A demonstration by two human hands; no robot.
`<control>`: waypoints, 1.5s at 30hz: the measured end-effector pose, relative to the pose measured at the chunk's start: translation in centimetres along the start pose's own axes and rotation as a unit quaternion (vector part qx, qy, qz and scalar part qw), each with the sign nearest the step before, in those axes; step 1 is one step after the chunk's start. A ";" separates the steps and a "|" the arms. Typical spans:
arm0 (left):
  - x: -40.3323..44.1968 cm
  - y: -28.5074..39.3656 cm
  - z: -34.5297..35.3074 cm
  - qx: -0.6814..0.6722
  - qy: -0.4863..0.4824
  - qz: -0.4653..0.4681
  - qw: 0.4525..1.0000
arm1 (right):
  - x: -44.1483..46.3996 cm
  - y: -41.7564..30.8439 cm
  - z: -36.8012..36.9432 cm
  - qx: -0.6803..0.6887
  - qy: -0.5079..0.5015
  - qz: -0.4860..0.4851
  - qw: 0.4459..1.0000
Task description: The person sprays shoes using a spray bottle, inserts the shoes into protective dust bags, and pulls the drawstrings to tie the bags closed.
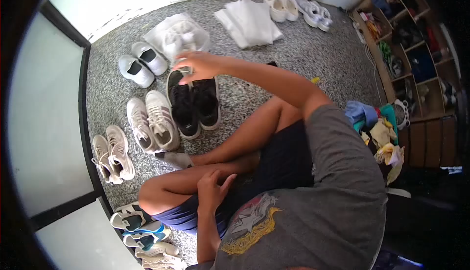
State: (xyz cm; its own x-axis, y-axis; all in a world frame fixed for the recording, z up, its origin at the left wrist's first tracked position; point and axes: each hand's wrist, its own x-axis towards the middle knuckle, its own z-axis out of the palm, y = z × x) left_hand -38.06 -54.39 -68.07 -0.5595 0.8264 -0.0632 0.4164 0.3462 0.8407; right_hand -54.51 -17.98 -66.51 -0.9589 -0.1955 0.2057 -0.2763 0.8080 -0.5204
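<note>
Right hand (pixel 198 67), fingers and thumb apart, over black shoes (pixel 183 106), left hand (pixel 213 189) loosely open, on leg (pixel 169 187)

The right hand (pixel 192 67), thumb and fingers parted, is over the upper end of the black shoes (pixel 193 104) (whether it touches them is unclear). The left hand (pixel 214 187) lies at the crossed legs (pixel 227 155). White sneakers (pixel 152 119) stand just beside the black pair, and a clear bag (pixel 198 37) lies near the right hand.
</note>
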 end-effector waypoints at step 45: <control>8.5 0.7 -7.6 -0.136 0.265 -0.048 0.953 | -0.6 -19.4 5.9 0.694 0.157 0.238 0.661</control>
State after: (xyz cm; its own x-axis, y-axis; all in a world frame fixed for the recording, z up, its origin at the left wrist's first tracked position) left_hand -47.94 -50.52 -63.94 -0.8997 0.4305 0.0728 0.1838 0.2224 0.9575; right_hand -48.97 -36.82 -61.47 -0.9580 0.1982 -0.2074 0.0509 -0.5941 -0.8028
